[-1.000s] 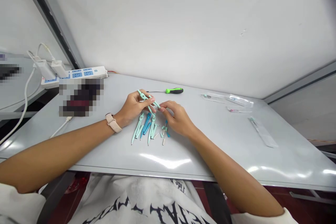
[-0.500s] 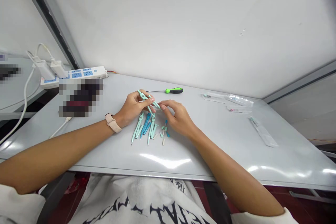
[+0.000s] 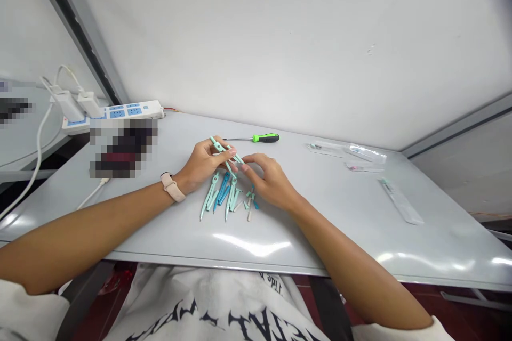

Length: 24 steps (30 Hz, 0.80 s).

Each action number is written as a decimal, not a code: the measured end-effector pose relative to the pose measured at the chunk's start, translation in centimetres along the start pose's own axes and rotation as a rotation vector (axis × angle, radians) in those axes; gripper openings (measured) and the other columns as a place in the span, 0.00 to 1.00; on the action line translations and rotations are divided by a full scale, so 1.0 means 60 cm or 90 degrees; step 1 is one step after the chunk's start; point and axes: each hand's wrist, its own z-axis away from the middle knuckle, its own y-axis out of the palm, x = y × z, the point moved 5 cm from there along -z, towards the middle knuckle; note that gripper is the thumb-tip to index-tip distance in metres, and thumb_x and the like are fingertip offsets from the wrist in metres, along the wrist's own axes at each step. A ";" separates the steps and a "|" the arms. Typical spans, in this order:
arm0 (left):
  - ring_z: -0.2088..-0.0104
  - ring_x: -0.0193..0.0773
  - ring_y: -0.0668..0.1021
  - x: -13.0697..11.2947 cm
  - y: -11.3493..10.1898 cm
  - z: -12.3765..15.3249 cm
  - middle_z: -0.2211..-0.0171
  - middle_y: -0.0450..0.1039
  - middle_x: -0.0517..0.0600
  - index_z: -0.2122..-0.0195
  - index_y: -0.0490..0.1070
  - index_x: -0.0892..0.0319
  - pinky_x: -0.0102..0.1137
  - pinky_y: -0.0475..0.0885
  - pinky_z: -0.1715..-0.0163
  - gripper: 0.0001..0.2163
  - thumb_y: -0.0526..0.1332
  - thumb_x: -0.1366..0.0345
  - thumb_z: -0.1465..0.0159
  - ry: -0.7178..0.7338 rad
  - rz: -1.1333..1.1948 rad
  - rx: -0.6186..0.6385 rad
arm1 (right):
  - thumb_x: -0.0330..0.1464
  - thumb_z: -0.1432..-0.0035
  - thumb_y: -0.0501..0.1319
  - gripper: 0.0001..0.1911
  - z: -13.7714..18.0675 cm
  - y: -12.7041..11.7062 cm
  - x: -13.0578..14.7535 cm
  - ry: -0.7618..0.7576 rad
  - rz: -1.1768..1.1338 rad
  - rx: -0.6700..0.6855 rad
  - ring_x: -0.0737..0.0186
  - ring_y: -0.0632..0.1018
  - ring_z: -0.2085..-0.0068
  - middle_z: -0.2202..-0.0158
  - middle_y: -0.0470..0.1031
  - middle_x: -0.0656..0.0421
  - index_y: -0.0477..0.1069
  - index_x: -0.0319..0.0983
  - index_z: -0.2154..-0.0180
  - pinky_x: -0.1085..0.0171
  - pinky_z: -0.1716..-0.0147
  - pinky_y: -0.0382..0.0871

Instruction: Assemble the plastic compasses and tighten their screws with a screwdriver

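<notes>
My left hand (image 3: 208, 159) is closed around a mint-green drawing compass (image 3: 217, 146), held by its upper part with the legs slanting down to the right. The thumb and forefinger of my right hand (image 3: 269, 177) meet at the end of its shorter leg, pinching it. Just below, on the table, lie a mint compass (image 3: 210, 194), a blue compass (image 3: 222, 192) and another mint compass (image 3: 231, 197). To their right, under my right hand, is a loose cluster of small parts (image 3: 250, 202) in mint, blue and white.
A screwdriver (image 3: 265, 138) with a green and black handle lies behind my hands. Several clear plastic sleeves (image 3: 402, 202) are on the right side of the table. A power strip (image 3: 138, 110) with plugged-in chargers stands at the back left, near a blurred-out dark object (image 3: 124, 149).
My right thumb has shifted slightly left and down at the compass leg, and its hand has turned a little. My left hand and the held compass stay nearly still.
</notes>
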 end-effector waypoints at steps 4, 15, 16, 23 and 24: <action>0.74 0.40 0.83 0.000 0.000 0.000 0.73 0.78 0.46 0.66 0.71 0.60 0.35 0.81 0.71 0.19 0.77 0.55 0.47 -0.001 0.002 0.006 | 0.35 0.34 0.60 0.04 0.002 -0.003 -0.003 -0.005 -0.005 -0.035 0.53 0.79 0.52 0.56 0.81 0.57 0.71 0.44 0.63 0.52 0.46 0.65; 0.73 0.41 0.84 0.000 0.001 0.000 0.73 0.78 0.46 0.66 0.70 0.60 0.35 0.81 0.71 0.19 0.77 0.56 0.47 -0.005 0.005 0.003 | 0.37 0.29 0.55 0.11 0.001 0.001 0.001 0.001 0.016 0.000 0.52 0.78 0.52 0.55 0.82 0.55 0.74 0.43 0.59 0.51 0.48 0.65; 0.73 0.40 0.84 0.000 0.001 0.000 0.73 0.78 0.46 0.66 0.71 0.60 0.35 0.81 0.71 0.19 0.77 0.56 0.47 -0.004 0.004 0.003 | 0.37 0.31 0.57 0.08 0.001 -0.001 0.000 0.006 0.010 -0.014 0.52 0.78 0.53 0.56 0.82 0.55 0.73 0.43 0.60 0.51 0.48 0.65; 0.74 0.40 0.83 0.000 0.000 -0.001 0.73 0.78 0.46 0.66 0.71 0.60 0.34 0.80 0.73 0.19 0.77 0.56 0.47 -0.002 0.001 0.001 | 0.34 0.31 0.56 0.09 0.001 -0.004 0.001 -0.036 0.007 -0.031 0.53 0.78 0.54 0.57 0.81 0.55 0.73 0.42 0.63 0.52 0.51 0.66; 0.74 0.40 0.84 0.000 0.000 -0.001 0.73 0.78 0.46 0.66 0.71 0.60 0.34 0.80 0.72 0.19 0.77 0.56 0.48 -0.003 0.000 0.001 | 0.34 0.31 0.55 0.09 0.001 -0.004 0.001 -0.036 0.009 -0.032 0.53 0.78 0.54 0.57 0.81 0.55 0.73 0.42 0.63 0.52 0.52 0.66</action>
